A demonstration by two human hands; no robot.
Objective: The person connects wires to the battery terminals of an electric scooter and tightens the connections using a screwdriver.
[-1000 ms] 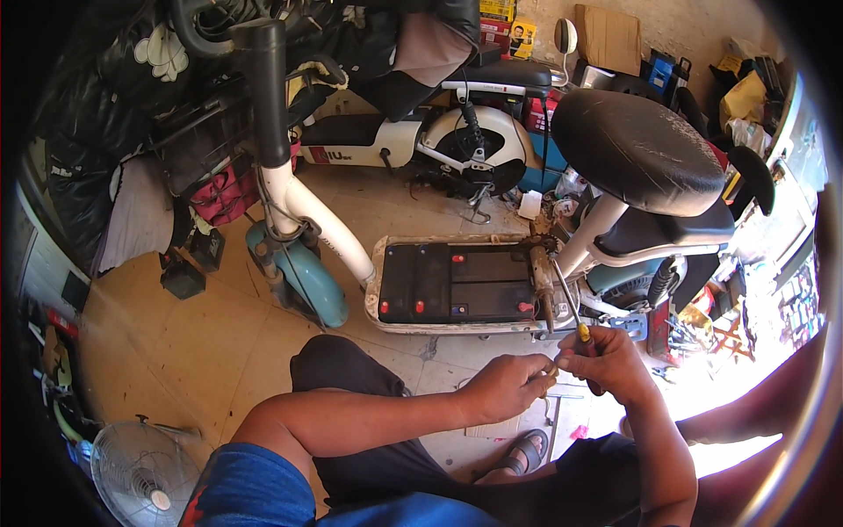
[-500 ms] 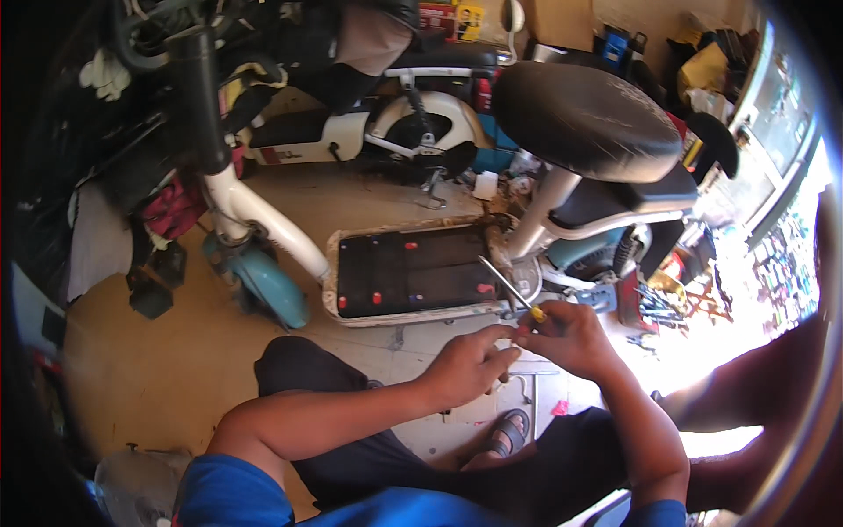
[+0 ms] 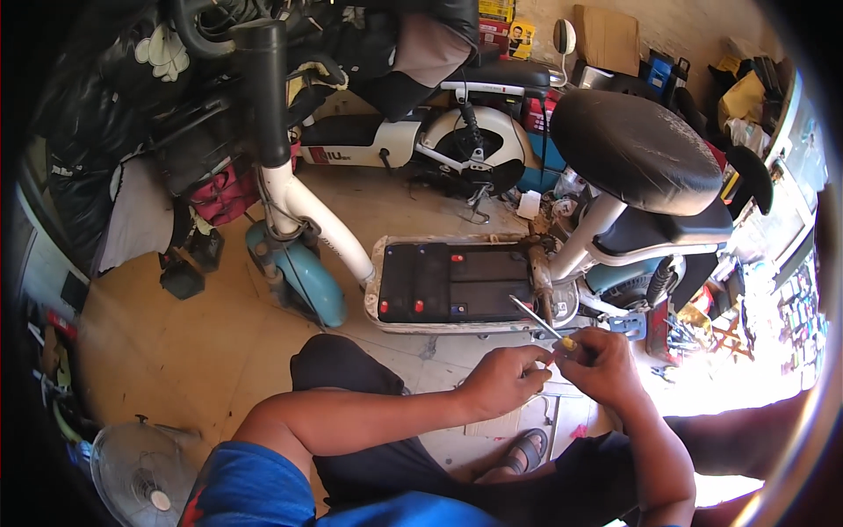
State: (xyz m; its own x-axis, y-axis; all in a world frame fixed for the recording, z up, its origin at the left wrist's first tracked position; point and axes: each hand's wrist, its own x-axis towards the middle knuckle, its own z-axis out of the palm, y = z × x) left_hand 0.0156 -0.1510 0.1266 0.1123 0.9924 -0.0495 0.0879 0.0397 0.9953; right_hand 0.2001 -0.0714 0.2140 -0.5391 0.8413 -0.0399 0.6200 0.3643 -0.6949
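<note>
My right hand [image 3: 604, 367] is closed around a screwdriver [image 3: 537, 316], whose yellow handle end shows at the fingers and whose metal shaft points up and left. Close beside it, my left hand [image 3: 502, 383] has its thumb and fingertips pinched together. A tiny reddish bit shows between the two hands, too small to name. Just beyond them lies the open footboard tray [image 3: 379, 307] of a white and teal electric scooter. Black batteries [image 3: 492, 290] with red terminal caps sit in this tray; the screwdriver's tip appears over their near right corner.
The scooter's black seat [image 3: 637, 149] rises at the right, its teal front fender [image 3: 307, 281] at the left. Behind stands another white scooter [image 3: 378, 149]. A fan [image 3: 145, 479] is at the lower left. Tools [image 3: 702, 338] lie on the floor at the right.
The whole view has shifted, so the scooter and my hands appear farther right and slightly lower. Both hands stay close together, with the screwdriver still in my right hand.
</note>
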